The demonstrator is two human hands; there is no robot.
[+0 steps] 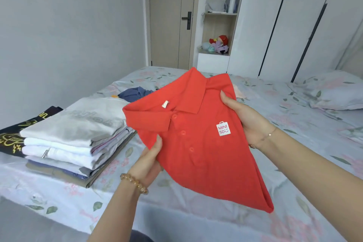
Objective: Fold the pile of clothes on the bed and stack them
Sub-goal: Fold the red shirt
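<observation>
Both hands, left (150,160) and right (242,118), grip the folded red polo (200,143); its white patch (223,128) reads "MINISO".

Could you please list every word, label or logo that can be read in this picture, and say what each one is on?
"MINI SO" with a smile mark: white bag-shaped badge on the chest of the red polo shirt.
Small neck tag inside the red polo's collar: too small to read.
Raised lettering on the grey top of the folded stack: too blurred to read.
Yellow print on the black garment: not legible.
</observation>
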